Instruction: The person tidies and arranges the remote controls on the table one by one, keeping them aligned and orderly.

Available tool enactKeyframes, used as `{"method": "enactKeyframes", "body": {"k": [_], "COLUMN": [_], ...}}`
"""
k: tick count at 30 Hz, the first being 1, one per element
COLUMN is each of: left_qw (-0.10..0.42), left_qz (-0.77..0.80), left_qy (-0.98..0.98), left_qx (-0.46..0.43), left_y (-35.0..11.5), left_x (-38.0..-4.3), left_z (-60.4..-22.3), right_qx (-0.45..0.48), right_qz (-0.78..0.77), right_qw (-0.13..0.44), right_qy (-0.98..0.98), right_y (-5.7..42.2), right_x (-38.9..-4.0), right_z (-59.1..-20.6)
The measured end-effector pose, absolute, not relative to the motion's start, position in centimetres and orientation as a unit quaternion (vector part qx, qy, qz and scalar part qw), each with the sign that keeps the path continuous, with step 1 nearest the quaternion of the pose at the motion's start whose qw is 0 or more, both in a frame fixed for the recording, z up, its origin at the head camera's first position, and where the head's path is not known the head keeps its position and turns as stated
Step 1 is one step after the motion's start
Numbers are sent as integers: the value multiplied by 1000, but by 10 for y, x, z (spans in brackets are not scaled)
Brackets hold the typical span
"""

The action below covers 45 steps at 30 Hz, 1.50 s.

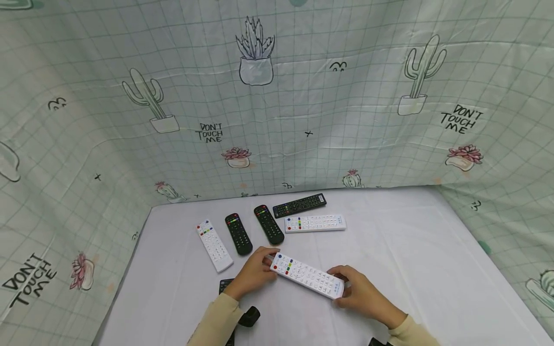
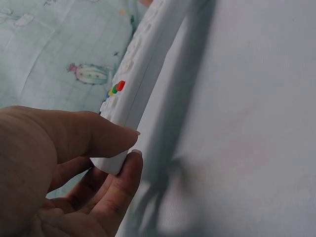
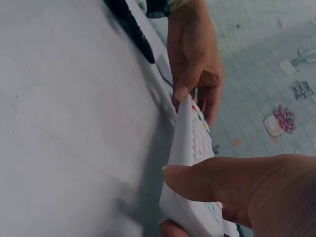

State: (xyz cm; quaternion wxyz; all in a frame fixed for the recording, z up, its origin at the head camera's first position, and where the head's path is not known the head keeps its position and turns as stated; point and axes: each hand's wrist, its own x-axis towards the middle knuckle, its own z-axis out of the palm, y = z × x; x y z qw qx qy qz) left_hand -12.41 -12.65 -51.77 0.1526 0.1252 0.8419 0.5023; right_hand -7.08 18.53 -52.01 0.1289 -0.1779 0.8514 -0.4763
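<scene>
A white remote control (image 1: 308,276) with coloured buttons at one end is held by both hands, its button face up. My left hand (image 1: 255,271) pinches the coloured-button end between thumb and fingers; the left wrist view shows the thumb (image 2: 106,136) along the side and fingertips beneath. My right hand (image 1: 361,293) grips the other end, its thumb (image 3: 197,180) lying along the remote's edge in the right wrist view. The remote casts a shadow on the white tabletop (image 2: 247,123) below it. A black remote (image 1: 224,285) lies partly hidden under my left forearm.
Behind the hands lie a white remote (image 1: 215,246) at left, two black remotes (image 1: 238,234) (image 1: 269,224), a longer black remote (image 1: 299,205) and another white remote (image 1: 315,223). A cactus-print cloth (image 1: 303,110) stands around the table's back and sides.
</scene>
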Motion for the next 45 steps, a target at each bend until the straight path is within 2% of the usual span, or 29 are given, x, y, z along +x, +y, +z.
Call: {"method": "enactKeyframes", "body": {"k": [11, 25, 33, 45], "left_qw": [156, 156, 166, 179], "left_qz": [488, 444, 425, 396], "left_qy": [851, 867, 871, 875], "left_qx": [116, 163, 184, 215], "left_y": [-148, -162, -172, -181], "left_x": [-116, -110, -113, -115], "left_z": [-517, -517, -512, -502], "right_qx": [-195, -205, -173, -162], "right_qz": [-517, -547, -570, -567], "right_qw": [167, 209, 266, 257], "right_qy": [816, 784, 758, 765], "right_y": [159, 132, 111, 82], "right_x": [-53, -33, -25, -18], "right_z": [-528, -534, -531, -533]}}
